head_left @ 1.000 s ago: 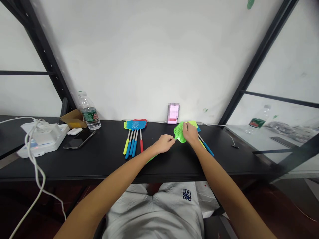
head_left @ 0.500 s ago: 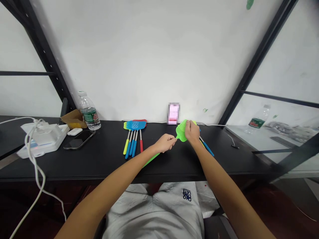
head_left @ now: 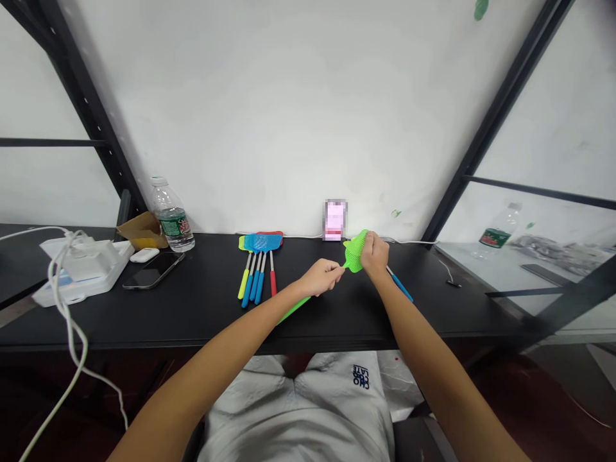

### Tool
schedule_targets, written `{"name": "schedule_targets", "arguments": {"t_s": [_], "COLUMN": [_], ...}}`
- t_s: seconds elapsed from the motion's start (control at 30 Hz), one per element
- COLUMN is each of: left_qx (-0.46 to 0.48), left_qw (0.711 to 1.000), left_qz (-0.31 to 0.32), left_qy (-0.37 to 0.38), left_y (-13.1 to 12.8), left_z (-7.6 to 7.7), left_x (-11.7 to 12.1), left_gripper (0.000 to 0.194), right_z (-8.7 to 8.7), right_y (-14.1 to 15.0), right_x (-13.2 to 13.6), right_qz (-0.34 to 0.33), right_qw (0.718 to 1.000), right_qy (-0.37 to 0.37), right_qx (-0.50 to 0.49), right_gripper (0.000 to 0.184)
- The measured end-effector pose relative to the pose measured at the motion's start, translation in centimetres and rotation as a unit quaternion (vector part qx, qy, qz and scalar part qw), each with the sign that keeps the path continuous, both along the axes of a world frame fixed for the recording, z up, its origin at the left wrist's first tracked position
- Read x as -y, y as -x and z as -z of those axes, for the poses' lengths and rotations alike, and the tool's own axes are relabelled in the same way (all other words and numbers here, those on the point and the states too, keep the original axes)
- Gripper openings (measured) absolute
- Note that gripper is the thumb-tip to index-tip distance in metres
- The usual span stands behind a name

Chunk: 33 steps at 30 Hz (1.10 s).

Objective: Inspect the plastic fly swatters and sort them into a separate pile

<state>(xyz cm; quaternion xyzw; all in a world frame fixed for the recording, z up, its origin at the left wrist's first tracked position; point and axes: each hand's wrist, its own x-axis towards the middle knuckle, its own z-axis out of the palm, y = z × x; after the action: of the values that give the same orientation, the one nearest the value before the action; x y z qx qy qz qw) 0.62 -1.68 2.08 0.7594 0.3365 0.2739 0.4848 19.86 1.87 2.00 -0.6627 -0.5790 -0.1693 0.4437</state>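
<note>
A bright green fly swatter (head_left: 355, 253) is held over the black desk, its perforated head bent. My left hand (head_left: 323, 277) is closed around its shaft just below the head, and the green handle slants out under my left wrist. My right hand (head_left: 375, 255) grips the right side of the swatter's head. Partly hidden behind my right hand, a blue-handled swatter (head_left: 400, 285) lies on the desk. To the left, several fly swatters (head_left: 260, 242) lie side by side, heads overlapping, with yellow, blue and red handles.
A phone (head_left: 335, 219) with a blurred screen leans against the wall. Farther left are a water bottle (head_left: 174, 218), a cardboard box (head_left: 143, 230), a white case (head_left: 145, 255), a dark phone (head_left: 154, 270) and a power strip (head_left: 89, 263) with cables. The desk's front edge (head_left: 332, 343) runs below my hands.
My right hand has shifted slightly right, and the green swatter's head is bent and folded more. My left hand has moved a little right along with the shaft.
</note>
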Motion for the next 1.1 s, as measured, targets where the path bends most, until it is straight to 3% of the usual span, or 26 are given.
{"name": "schedule_targets", "arguments": {"t_s": [0.2,0.47,0.83,1.1], "left_qx": [-0.032,-0.069,-0.165,-0.134], "left_qw": [0.997,0.966,0.936,0.946], "left_qz": [-0.032,-0.068,-0.104,-0.084], "left_qy": [-0.064,-0.239,-0.294,-0.281], "left_y": [-0.1,-0.3,-0.1,-0.2], "left_z": [0.1,0.6,0.0,0.6], "left_x": [0.2,-0.4,0.8,-0.3], "left_gripper": [0.036,0.040,0.037,0.039], "right_z": [-0.1,0.2,0.2,0.7], "right_y": [-0.1,-0.2,-0.3,-0.6], "right_x": [-0.2,-0.6,-0.9,-1.7], "right_qz": [-0.003,0.006,0.002,0.006], "right_qw": [1.000,0.999,0.997,0.998], "right_qy": [0.015,0.044,0.076,0.050], "right_qx": [-0.008,-0.002,-0.019,-0.027], "right_gripper": [0.052,0.053,0.060,0.063]}}
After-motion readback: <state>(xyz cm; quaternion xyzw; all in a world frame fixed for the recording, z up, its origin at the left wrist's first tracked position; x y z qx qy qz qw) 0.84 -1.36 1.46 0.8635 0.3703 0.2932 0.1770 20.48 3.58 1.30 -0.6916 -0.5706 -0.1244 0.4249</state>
